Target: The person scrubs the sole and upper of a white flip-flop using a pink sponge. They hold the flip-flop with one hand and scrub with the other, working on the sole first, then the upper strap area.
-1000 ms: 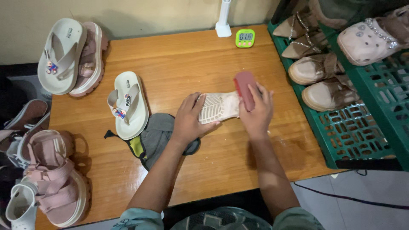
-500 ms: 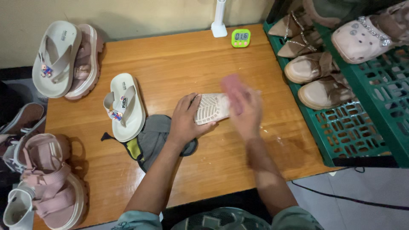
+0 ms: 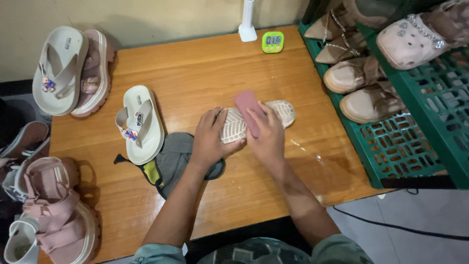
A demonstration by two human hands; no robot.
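A beige sandal (image 3: 281, 111) lies sole up on the wooden table (image 3: 205, 73). My left hand (image 3: 210, 139) presses on its near end and holds it down. My right hand (image 3: 266, 134) grips a dusty pink block (image 3: 246, 110) flat against the ribbed sole. A grey cloth with a yellow patch (image 3: 173, 161) lies under my left wrist. A matching white flip-flop sandal (image 3: 139, 122) rests strap up to the left of it.
A green timer (image 3: 273, 42) and a white lamp base (image 3: 247, 27) stand at the table's back. Green crates (image 3: 415, 142) with several shoes fill the right. More sandals sit at the far left (image 3: 61, 68) and on the floor (image 3: 53, 215).
The pink block in my right hand has slid from the sandal's far end toward its middle. The camera has shifted slightly. My left hand stays on the sandal.
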